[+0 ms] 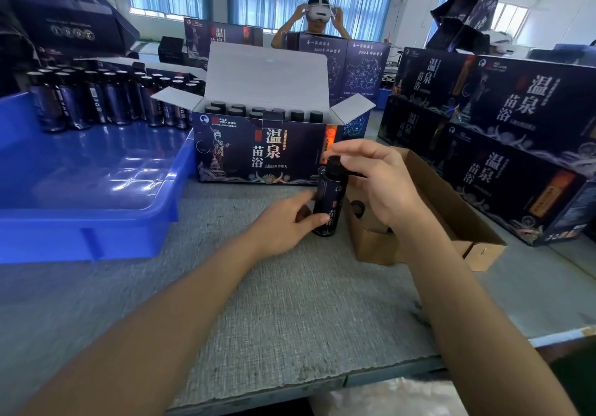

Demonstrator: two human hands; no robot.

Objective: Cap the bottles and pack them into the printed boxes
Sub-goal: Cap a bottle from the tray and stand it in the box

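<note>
A dark labelled bottle [329,202] stands upright on the grey table mat. My left hand [283,222] grips its lower body from the left. My right hand [377,180] is over its top, fingers pinching the black cap [335,163] on the neck. Right behind stands an open printed box [258,151] with its flaps up and several capped bottles [267,113] inside.
A blue plastic tray [90,202] on the left holds several dark bottles [96,99] at its far side. A brown cardboard box [429,215] lies to the right of my hands. Stacked printed boxes [503,131] fill the right. A person sits opposite.
</note>
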